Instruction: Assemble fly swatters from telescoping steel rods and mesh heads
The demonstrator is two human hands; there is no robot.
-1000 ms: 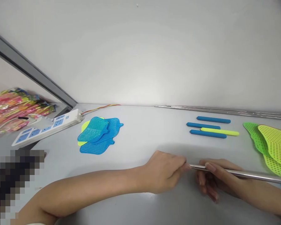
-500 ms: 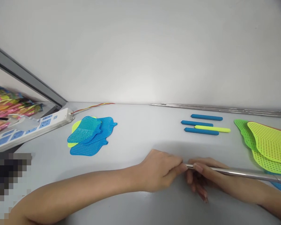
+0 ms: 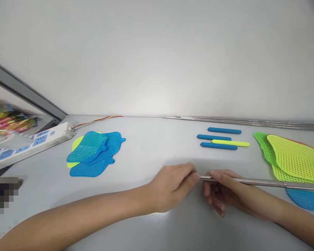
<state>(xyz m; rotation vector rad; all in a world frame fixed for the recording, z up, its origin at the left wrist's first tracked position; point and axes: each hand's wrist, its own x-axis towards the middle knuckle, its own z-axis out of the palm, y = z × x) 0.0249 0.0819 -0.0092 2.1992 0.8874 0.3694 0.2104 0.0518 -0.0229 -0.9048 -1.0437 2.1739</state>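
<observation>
My left hand (image 3: 174, 184) is closed, its thumb and fingers pinching the thin left end of a shiny metal telescopic rod (image 3: 264, 182). Just to the right, my right hand (image 3: 222, 188) grips the same rod between thumb and fingers, with its lower fingers curled loosely underneath. A short stretch of rod shows between the two hands. The thicker part runs off the right edge, passing over perforated fly swatter heads in yellow (image 3: 298, 157), green (image 3: 263, 146) and blue (image 3: 307, 200).
Blue and yellow swatter heads (image 3: 94, 153) are piled at left. Behind my hands lie several blue grip sleeves (image 3: 219, 146) and a yellow one (image 3: 231, 143). Thin metal rods (image 3: 238, 122) line the wall. A power strip (image 3: 60, 134) with a plug stands far left.
The whole view has shifted slightly, so the table items appear further left. Both hands keep hold of the rod and sit a little higher and further left in the picture.
</observation>
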